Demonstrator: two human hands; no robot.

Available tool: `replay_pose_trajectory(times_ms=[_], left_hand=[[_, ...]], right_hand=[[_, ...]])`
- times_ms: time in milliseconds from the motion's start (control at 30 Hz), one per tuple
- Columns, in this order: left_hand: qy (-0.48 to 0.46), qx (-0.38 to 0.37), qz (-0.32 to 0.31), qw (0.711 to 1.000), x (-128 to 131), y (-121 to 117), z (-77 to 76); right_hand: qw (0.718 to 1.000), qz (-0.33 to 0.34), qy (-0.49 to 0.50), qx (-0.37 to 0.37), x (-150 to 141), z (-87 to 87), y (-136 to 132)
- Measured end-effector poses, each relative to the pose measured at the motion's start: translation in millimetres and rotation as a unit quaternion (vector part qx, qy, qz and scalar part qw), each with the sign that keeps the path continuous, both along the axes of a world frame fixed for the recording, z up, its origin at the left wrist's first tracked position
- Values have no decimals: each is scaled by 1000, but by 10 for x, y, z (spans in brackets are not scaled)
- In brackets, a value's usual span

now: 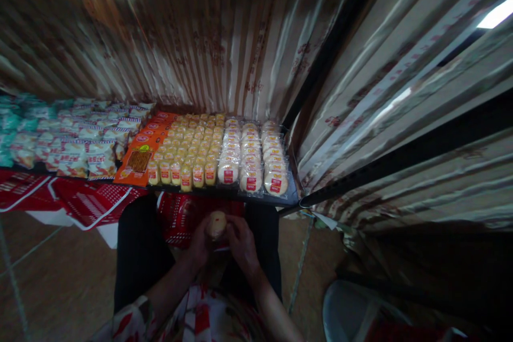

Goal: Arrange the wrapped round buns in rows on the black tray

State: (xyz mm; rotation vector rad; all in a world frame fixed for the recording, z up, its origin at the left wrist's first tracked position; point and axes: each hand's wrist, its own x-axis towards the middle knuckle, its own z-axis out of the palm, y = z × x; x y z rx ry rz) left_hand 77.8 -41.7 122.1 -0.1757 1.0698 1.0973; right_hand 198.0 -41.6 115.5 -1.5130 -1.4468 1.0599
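Above my lap I hold a round, pale pastry (217,224) with a small red mark on its upper face. My left hand (201,241) is wrapped round its left side. The fingers of my right hand (241,243) are bent and pinch at its right edge; in the dim light I cannot make out whether a wrapper covers it. Just beyond my hands is a low shelf with rows of clear-wrapped round white pastries (251,180) and small yellow wrapped cakes (197,175). A red basket (176,219) sits between my knees, partly hidden by my hands.
Further left on the shelf (290,195) lie orange snack packets (136,165), white and blue bags (100,157) and teal packets (6,139). More red baskets (94,200) stand below. Printed sheeting (224,37) hangs behind, with dark metal bars at right. A pale tub (340,310) is at lower right.
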Motion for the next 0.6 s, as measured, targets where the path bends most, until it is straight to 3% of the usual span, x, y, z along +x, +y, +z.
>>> replay_pose_trajectory(times_ms=[400, 600], left_hand=[[-83, -8, -53, 995, 206, -12, 96], [-79, -32, -62, 994, 332, 3, 144]], right_hand=[[997, -10, 32, 75, 194, 227, -49], [994, -23, 49, 96, 325, 270, -75]])
